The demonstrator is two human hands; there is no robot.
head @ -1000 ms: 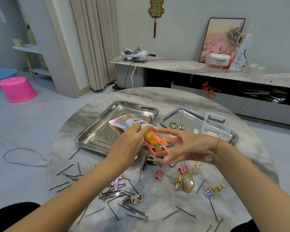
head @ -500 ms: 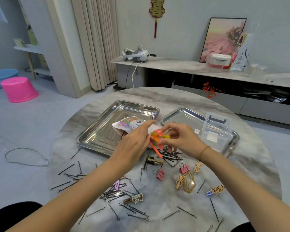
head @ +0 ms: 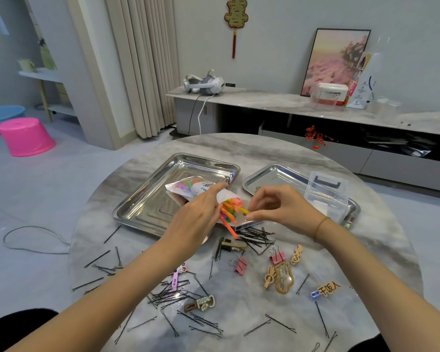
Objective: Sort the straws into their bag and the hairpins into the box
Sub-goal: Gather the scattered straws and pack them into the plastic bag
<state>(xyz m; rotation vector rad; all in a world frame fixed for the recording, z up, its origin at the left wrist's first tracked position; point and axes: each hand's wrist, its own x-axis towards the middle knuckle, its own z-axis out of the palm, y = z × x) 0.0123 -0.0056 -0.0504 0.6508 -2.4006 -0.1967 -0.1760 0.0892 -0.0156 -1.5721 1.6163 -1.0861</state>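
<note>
Straws (head: 229,210) in orange, yellow, green and pink poke out of the open mouth of a clear printed bag (head: 196,189) at the middle of the frame, above the near rim of the left steel tray (head: 148,199). The left hand (head: 197,219) is closed around the bag's mouth and the straw bundle. The right hand (head: 277,208) pinches the tip of a yellow straw between thumb and forefinger, other fingers curled. Print on the bag is too blurred to read.

Right of centre, a clear plastic box (head: 325,191) with its lid up stands on the second tray (head: 269,177). Black hairpins (head: 257,237) lie heaped on the marble desk (head: 366,250) just below the hands, with more scattered across the lower left and bottom of the frame. Pink binder clips (head: 240,265) and gold clips lie lower right of centre; one clip (head: 328,288) carries the characters 干饭人. On the sideboard at upper right, a white-and-red carton (head: 330,94) shows a word ending in "onic".
</note>
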